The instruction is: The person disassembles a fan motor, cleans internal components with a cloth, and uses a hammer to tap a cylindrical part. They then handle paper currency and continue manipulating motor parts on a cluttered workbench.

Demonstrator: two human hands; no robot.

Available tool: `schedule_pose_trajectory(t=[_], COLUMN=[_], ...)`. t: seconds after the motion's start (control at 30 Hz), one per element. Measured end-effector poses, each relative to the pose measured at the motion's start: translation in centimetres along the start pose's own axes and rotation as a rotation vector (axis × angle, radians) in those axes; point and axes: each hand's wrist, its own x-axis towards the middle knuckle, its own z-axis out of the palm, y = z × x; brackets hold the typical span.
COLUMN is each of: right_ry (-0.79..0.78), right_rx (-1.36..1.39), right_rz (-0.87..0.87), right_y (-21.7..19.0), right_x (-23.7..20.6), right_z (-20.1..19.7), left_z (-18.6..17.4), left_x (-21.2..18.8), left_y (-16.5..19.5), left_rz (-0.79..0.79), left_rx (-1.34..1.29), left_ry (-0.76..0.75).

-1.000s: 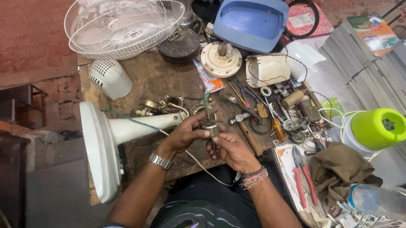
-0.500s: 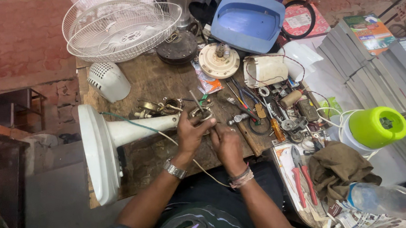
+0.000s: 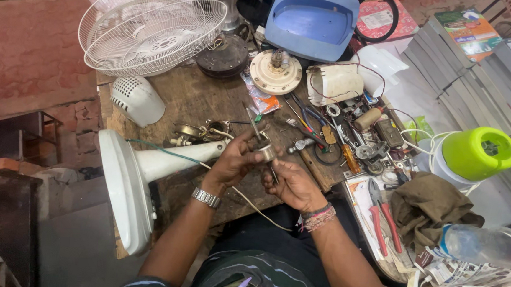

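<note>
My left hand [image 3: 235, 162] is closed around a small cylindrical metal part [image 3: 267, 153] with wires running from it, held above the wooden workbench [image 3: 202, 99]. My right hand [image 3: 292, 184] grips a thin dark tool [image 3: 272, 173] whose tip touches that part. Just left of my hands a white fan stand [image 3: 141, 172] lies on its side, with a green wire [image 3: 155, 147] running along it. A white wire [image 3: 252, 203] hangs from the part toward my lap.
White wire fan guards [image 3: 150, 28] sit at the back left beside a white motor cover [image 3: 136, 99]. A blue plastic housing [image 3: 313, 20], a round motor plate [image 3: 276, 72], scattered tools, red-handled pliers [image 3: 381, 219], a green-lidded container [image 3: 478, 152], a brown cloth [image 3: 429, 207] and a plastic bottle [image 3: 485, 246] crowd the right.
Both hands have stayed together over the bench edge, shifting slightly as they turn the small part. The view has moved a little. Nothing else has moved.
</note>
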Motion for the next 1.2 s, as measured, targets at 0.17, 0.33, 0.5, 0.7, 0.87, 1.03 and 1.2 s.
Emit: schedule_pose_trajectory(t=[0.17, 0.33, 0.5, 0.7, 0.87, 1.03, 1.2], right_ry=[0.070, 0.512, 0.222, 0.262, 0.616, 0.626, 0.473], right_rx=[-0.307, -1.509, -0.443, -0.811, -1.987, -2.415, -2.514], right_rz=[-0.229, -0.694, -0.181, -0.199, -0.503, -0.292, -0.318], right_y=[0.3, 2.3, 3.6, 2.4, -4.0, -6.8, -4.8], right_x=[1.0, 1.5, 1.2, -0.3, -1.7, -1.8, -2.5], right_z=[0.3, 0.4, -0.9, -1.6, -7.1, -11.6, -11.3], left_z=[-0.8, -0.9, -2.4, -4.2, -4.3, -2.2, -1.4], left_x=[0.8, 1.6, -0.1, 0.8, -1.2, -2.3, -2.3], left_y=[-2.2, -6.1, -7.0, 0.1, 5.4, 1.8, -0.7], left_rz=[0.151, 0.354, 0.329, 0.521, 0.317, 0.091, 0.036], left_rx=[0.125, 0.185, -0.031, 0.090, 0.523, 0.957, 1.059], left_ry=[0.266, 0.650, 0.551, 0.719, 0.579, 0.586, 0.532])
